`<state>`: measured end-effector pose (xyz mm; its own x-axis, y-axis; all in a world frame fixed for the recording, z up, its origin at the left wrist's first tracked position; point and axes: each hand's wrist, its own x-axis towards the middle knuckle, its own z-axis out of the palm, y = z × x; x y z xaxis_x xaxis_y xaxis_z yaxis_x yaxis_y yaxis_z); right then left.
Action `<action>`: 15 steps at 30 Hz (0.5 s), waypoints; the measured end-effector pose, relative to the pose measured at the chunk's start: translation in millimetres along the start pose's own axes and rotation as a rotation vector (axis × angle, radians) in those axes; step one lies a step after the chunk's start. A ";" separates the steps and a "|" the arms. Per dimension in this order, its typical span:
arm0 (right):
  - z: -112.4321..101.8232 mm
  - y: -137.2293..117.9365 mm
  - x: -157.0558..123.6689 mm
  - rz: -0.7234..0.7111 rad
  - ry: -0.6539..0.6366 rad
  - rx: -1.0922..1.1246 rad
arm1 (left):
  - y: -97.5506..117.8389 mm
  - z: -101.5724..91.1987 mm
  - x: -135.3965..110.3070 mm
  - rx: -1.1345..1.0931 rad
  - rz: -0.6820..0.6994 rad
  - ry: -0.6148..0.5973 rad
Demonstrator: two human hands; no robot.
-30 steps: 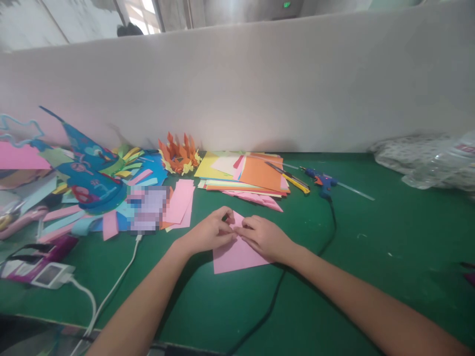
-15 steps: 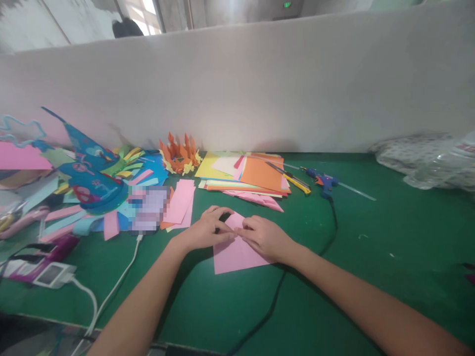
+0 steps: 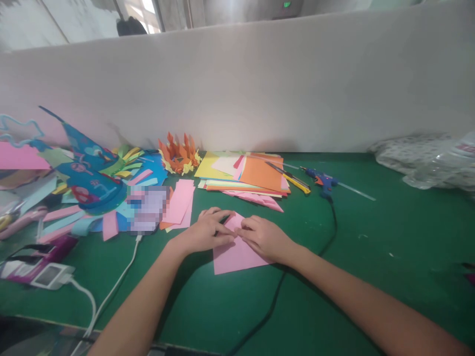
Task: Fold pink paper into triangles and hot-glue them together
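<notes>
A sheet of pink paper (image 3: 237,259) lies on the green table in front of me, its upper part partly folded. My left hand (image 3: 210,230) grips the paper's upper left side, thumb and fingers pressed on it near the middle. From the other side my right hand (image 3: 263,237) pinches the paper, its fingertips nearly meeting those of the left. The fingers cover part of the fold. Just beyond the hands are folded pink paper pieces (image 3: 263,200) and a stack of coloured paper (image 3: 261,173). To the left lie pink paper strips (image 3: 178,202).
A yellow utility knife (image 3: 297,183) rests against the stack. Right of it is a blue glue gun (image 3: 322,180), its black cable (image 3: 272,309) running toward me. An orange paper crown (image 3: 180,155), blue cone hats (image 3: 92,180), a charging cable (image 3: 122,282) and a plastic bottle (image 3: 441,163) stand around.
Hardly anything differs. My left fingers have shifted very slightly on the paper, and the view has moved a little; both hands stay at the fold.
</notes>
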<state>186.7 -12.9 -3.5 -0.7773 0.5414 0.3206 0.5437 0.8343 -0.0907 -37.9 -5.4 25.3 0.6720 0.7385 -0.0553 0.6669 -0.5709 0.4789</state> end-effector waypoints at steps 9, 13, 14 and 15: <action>6.6 2.4 -0.3 -0.092 0.041 -0.003 | -11.5 -1.3 1.7 -0.093 -0.036 -0.078; 8.3 2.8 -1.3 -0.103 0.081 -0.008 | -18.1 -0.6 6.0 -0.117 -0.040 -0.020; 8.1 2.8 -1.2 -0.107 0.086 -0.004 | -18.9 -0.2 7.1 -0.115 -0.041 0.008; 7.8 2.8 -0.9 -0.112 0.090 -0.003 | -19.2 0.2 8.2 -0.109 -0.041 0.031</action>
<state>186.4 -10.2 -11.4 -0.8016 0.4330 0.4123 0.4559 0.8888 -0.0472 -45.2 11.6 15.5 0.6338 0.7718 -0.0504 0.6531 -0.4992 0.5695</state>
